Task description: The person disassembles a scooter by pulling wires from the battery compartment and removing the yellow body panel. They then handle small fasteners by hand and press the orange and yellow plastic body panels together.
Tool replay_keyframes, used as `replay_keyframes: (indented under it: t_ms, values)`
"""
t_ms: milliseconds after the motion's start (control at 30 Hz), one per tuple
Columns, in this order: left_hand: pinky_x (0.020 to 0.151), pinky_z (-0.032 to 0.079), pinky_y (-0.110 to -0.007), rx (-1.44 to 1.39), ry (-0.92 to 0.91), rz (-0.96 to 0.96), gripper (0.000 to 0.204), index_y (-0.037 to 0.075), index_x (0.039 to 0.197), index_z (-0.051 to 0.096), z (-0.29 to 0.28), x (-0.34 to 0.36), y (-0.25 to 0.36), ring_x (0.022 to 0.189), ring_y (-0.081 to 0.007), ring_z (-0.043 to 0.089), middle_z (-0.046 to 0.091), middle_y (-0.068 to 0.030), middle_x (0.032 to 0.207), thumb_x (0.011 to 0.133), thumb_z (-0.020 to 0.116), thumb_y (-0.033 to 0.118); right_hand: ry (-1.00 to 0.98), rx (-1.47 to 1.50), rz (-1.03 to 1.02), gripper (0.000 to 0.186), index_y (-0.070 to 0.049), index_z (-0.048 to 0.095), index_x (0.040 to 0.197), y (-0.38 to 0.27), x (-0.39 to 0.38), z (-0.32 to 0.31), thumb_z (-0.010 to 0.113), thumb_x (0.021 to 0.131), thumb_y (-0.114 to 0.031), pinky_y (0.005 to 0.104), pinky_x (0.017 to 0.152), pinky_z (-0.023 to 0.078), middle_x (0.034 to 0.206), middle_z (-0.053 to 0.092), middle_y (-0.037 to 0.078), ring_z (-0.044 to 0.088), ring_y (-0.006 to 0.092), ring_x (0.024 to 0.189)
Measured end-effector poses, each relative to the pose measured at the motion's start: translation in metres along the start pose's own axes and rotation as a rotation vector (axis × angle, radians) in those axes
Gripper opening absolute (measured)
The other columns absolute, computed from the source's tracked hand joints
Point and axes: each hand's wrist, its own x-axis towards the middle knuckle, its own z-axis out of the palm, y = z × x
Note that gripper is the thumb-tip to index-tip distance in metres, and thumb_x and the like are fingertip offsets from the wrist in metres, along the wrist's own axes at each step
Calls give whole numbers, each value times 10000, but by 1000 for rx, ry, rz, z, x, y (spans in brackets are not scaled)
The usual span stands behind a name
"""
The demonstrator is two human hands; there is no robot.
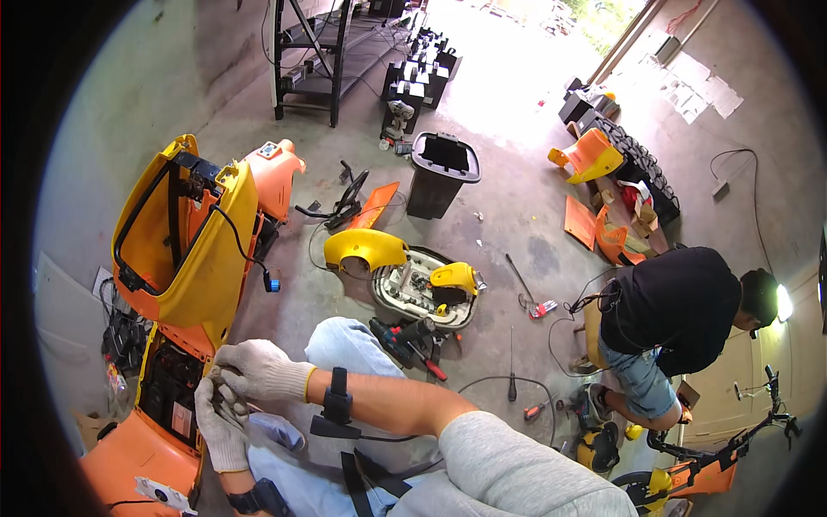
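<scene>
Both my hands wear pale knitted work gloves and meet at the right side of a yellow and orange scooter body (211, 289). My right hand (263, 369) reaches across from the right, its fingers curled in. Just below it, my left hand (220, 431) points up with bent fingertips close to the right hand's. Whatever lies between the fingers is too small or hidden to make out. Beside the hands is an uncovered dark bay (170, 379) of the scooter, with an orange panel (129, 448) below it. A black cable with a blue plug (273, 285) hangs above the hands.
A cordless drill (413, 332) lies beyond my knee. Past it are a parts tray (392, 297), a yellow curved cover (366, 246) and a black bin (431, 189). A screwdriver (512, 389) lies rightward. A co-worker (672, 302) bends over at the right.
</scene>
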Motion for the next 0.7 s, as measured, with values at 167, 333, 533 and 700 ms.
replay_keyframes:
  t_ms: [167, 333, 533, 700]
  values:
    - [465, 433, -148, 60, -69, 5, 237, 129, 1102, 655, 8, -8, 4, 608, -8, 597, 675, 72, 843, 949, 586, 297, -6, -9, -3, 268, -55, 645, 1020, -4, -1, -2, 553, 871, -259, 455, 737, 525, 839, 668, 206, 650, 393, 809]
    - [402, 365, -177, 88, 139, 21, 231, 125, 1041, 638, 13, -5, -2, 475, -46, 478, 547, 78, 661, 955, 557, 324, 0, 11, 6, 265, -52, 640, 1029, -7, -2, -3, 552, 867, -243, 462, 735, 524, 833, 667, 205, 648, 398, 804]
    - [417, 395, -174, 71, 73, -26, 239, 114, 1058, 628, 10, -2, -4, 520, -19, 513, 596, 74, 718, 939, 593, 318, -6, -39, -2, 275, -48, 640, 1043, 2, 0, -1, 550, 858, -231, 469, 722, 525, 821, 661, 214, 647, 404, 789]
    - [401, 411, -193, 75, 116, -52, 243, 111, 1061, 612, 16, -7, -1, 529, -28, 518, 568, 74, 691, 948, 569, 321, -4, -62, -35, 288, -50, 639, 1055, 4, 1, 3, 546, 858, -238, 473, 715, 524, 820, 659, 218, 647, 405, 784]
